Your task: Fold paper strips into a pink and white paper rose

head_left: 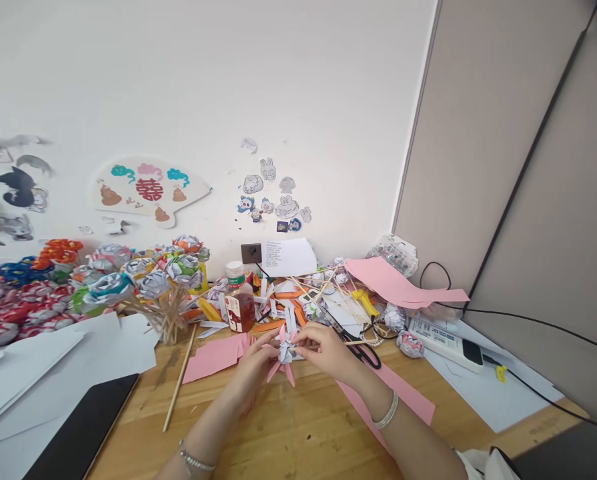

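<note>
Both my hands meet over the wooden table (288, 433) around a small folded paper flower (285, 351) of pink and printed white paper. My left hand (255, 363) is closed on its left side, and pink petals stick out below the fingers. My right hand (324, 350) pinches the flower's top right with fingertips pressed together. Each wrist carries a bracelet. Pink paper strips (213, 355) lie just left of my hands, and a longer pink strip (403, 393) runs under my right forearm.
A bunch of paper roses on sticks (143, 280) stands at the left by a glue bottle (239, 303). Scissors (363, 350), paper scraps and skewers (181, 377) litter the back. A dark tablet (85, 427) lies front left, a white device (445, 341) with cables at right.
</note>
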The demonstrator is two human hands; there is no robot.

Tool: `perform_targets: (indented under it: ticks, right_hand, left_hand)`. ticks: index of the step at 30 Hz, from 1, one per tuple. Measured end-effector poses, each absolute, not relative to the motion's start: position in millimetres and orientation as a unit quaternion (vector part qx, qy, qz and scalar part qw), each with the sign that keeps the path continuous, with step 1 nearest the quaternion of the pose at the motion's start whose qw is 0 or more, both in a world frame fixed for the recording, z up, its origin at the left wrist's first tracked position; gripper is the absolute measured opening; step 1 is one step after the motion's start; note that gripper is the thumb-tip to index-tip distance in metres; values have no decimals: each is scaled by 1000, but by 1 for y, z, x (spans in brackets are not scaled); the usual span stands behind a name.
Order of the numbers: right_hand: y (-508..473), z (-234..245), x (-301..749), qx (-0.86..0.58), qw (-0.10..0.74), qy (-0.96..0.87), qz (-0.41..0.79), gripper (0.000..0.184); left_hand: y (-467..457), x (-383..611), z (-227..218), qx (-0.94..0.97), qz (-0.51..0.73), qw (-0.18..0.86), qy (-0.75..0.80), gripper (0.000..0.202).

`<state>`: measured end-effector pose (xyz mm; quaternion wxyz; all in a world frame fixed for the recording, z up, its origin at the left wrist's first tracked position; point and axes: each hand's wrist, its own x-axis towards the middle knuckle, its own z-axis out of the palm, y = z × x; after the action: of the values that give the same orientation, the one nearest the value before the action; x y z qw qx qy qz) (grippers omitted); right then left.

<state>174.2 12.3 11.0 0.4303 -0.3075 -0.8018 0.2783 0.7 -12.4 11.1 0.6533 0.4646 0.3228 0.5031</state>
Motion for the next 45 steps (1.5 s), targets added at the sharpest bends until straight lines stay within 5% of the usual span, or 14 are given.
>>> perform_targets:
  ticks: [16, 30, 38, 45]
  right_hand:
    - [5, 17, 173, -259, 433, -856, 116, 14]
    - [5, 13, 169, -301, 449, -824, 168, 11]
    - [8, 14, 171, -333, 335, -881, 32, 14]
    - [5, 19, 175, -325, 396, -848, 135, 12]
  left_hand:
    - [-14, 1, 13, 447, 503, 655, 343, 49]
    - [-11, -1, 8, 436, 517, 653, 339, 42]
    - [-12, -1, 8, 428, 525, 643, 359, 47]
    - [-15, -1, 12, 459, 509, 646, 337, 46]
